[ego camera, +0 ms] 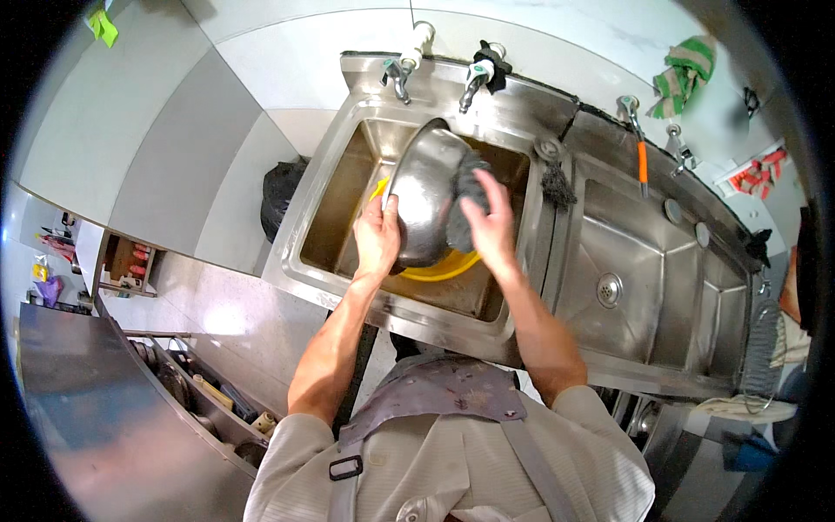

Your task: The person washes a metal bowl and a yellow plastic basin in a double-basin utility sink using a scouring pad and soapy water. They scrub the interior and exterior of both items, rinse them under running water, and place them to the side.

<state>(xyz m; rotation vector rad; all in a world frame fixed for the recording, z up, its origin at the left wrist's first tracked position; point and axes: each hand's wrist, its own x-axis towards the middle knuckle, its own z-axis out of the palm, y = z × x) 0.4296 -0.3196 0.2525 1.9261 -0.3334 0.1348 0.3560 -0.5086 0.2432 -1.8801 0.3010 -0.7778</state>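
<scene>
Over the left sink basin (333, 189) a shiny metal bowl (421, 196) is tipped on its side. My left hand (380, 235) grips its rim on the left, thumb uppermost. Against the bowl's right side lies a dark grey scrubbing cloth or pad (464, 196), its exact kind blurred. My right hand (489, 215) presses on this pad with fingers spread, also blurred. Below the bowl shows the edge of a yellow basin (450, 266), mostly hidden.
Two taps, a left tap (398, 77) and a right tap (475, 85), stand behind the basin. A dark scourer (556, 186) lies on the divider. Another steel basin (626, 248) adjoins on the right. A black bag (282, 199) sits left of the sink; a steel counter (117, 417) stands lower left.
</scene>
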